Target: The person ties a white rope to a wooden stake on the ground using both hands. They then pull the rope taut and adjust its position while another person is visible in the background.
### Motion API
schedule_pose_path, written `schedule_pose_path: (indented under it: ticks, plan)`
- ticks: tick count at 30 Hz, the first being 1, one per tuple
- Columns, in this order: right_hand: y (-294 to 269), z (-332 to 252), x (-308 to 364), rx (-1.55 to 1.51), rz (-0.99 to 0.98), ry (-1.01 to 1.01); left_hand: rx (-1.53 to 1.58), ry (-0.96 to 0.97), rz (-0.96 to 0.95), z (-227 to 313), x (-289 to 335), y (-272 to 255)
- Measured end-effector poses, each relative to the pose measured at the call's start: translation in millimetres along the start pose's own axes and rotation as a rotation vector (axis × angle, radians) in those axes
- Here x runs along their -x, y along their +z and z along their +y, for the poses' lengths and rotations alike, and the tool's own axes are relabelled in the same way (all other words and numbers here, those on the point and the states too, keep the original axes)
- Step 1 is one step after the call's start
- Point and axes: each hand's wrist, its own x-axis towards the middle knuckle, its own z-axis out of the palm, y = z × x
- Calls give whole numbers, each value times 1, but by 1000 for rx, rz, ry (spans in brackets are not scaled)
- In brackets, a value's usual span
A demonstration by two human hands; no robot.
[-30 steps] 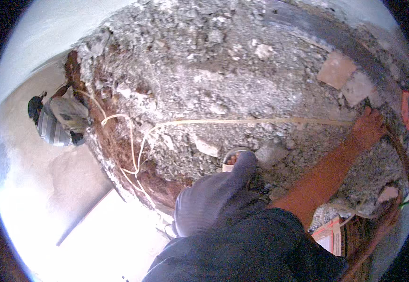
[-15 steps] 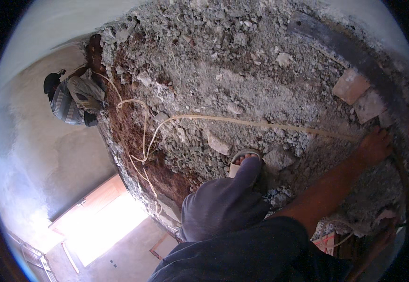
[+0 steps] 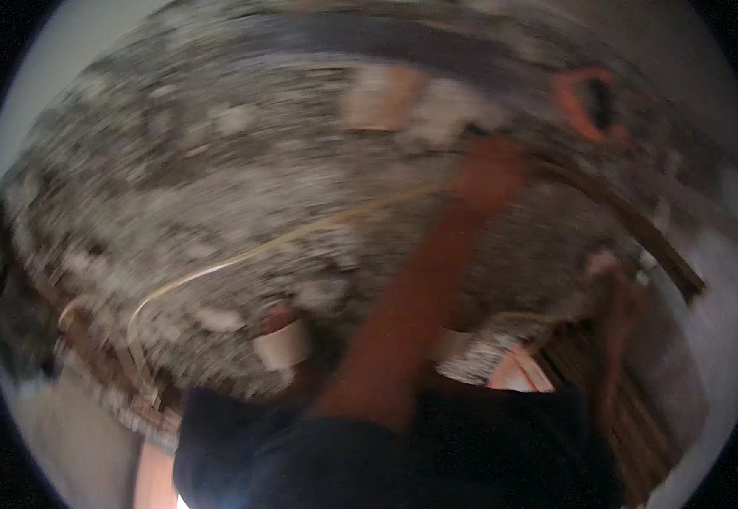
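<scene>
The view is smeared by motion. My left hand [image 3: 492, 165] reaches out over the rubble, its bare forearm crossing the middle. A pale yellow hose [image 3: 259, 252] runs up to it from the left. Its fingers are blurred, so the grip does not show. Just beyond lie two blocks, one reddish-tan [image 3: 386, 97] and one paler [image 3: 447, 110]. A brown wooden strip [image 3: 619, 212] stretches right from beside this hand. At the lower right my right hand [image 3: 605, 265] hangs below that strip, too blurred to show its fingers.
Across the back lies a long dark flat piece [image 3: 369, 41], with an orange loop [image 3: 589, 106] at its right, like a handsaw. My sandalled foot [image 3: 282, 341] stands on grey rubble [image 3: 174, 153]. A red-and-white package [image 3: 517, 371] and wooden pieces [image 3: 640, 424] lie lower right. Walls rise at both sides.
My view has swung right, so the scene shifts left. The co-worker seen crouching at the left is no longer distinct. The wooden strip and orange loop now show more fully.
</scene>
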Motion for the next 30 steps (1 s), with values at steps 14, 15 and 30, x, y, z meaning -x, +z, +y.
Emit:
schedule_pose_path:
  ticks: [14, 15, 30]
  plan:
    - [34, -51, 6, -25, -34, -4, -131, 78, 204, -5, 6, -29]
    - [34, -51, 6, -8, -13, -20, -125, 76, 178, -5, 7, -29]
    - [35, -55, 10, 46, -32, -17, -132, 93, 241, -6, 7, -29]
